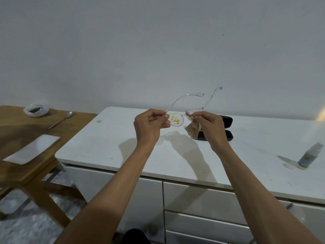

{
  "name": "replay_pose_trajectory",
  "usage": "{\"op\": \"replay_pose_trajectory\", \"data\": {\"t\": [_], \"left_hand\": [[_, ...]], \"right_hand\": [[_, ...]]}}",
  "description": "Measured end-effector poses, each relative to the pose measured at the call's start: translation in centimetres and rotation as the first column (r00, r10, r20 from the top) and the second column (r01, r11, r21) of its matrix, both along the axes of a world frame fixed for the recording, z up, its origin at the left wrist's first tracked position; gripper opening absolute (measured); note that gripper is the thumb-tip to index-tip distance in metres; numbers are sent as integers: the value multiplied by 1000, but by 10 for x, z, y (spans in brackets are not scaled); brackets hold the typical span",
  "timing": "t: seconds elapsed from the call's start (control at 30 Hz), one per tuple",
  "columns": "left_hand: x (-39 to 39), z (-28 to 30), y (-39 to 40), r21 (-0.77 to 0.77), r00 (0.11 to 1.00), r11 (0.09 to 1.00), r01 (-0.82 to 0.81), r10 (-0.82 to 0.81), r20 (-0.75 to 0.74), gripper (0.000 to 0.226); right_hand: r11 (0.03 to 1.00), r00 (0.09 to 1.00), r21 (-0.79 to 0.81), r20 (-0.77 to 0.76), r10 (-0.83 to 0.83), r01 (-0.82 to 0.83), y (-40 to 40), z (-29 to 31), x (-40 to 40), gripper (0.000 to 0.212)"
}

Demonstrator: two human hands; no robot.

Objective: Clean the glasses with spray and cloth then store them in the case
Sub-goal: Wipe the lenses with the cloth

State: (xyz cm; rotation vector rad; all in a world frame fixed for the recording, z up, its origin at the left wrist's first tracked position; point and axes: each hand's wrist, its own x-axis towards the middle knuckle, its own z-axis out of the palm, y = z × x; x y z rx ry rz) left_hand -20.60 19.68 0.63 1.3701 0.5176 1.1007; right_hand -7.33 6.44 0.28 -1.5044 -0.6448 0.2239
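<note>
Far off to the left of both hands, a wooden table [26,131] is carrying a white plastic bag [36,109], a spoon [60,120] and a flat white tray [32,149]. Moving right, the left hand [149,125] is hovering above the white cabinet top [109,147], its thumb and fingers pinching the clear-framed glasses [175,120] where the near temple arm meets the frame. The lens beside that hand is showing yellow-orange smears (the other lens is mostly hidden). Both temple arms are sticking up and away from the person. Just to the right, the right hand [209,127] is gripping a beige cloth [192,131], pressing it against the far lens, with the cloth's loose end hanging below the fingers. Behind the right hand, partly covered by it, a black case [227,120] is lying open on the cabinet top. Well to the right of both hands, a small spray bottle [310,155] is standing upright.
</note>
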Motion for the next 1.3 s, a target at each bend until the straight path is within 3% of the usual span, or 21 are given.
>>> {"op": "replay_pose_trajectory", "data": {"t": [0.37,0.5,0.83,1.13,1.3], "left_hand": [[0,6,3,-51,998,999,-17,20,59,9],[1,9,8,-56,995,995,-78,81,62,9],[10,11,-4,-22,990,991,-130,131,55,13],[7,13,-3,-11,978,981,-195,195,70,7],[3,10,2,-2,976,977,-211,211,53,7]], "right_hand": [[948,978,255,37,-204,188,1,5,-13,6],[915,985,364,-54,-166,174,1,6,-19,11],[910,935,379,-354,-26,169,39,-1,-49,8],[941,983,295,-121,-135,166,53,6,-68,17],[948,983,264,-88,-160,178,61,1,-75,16]]}}
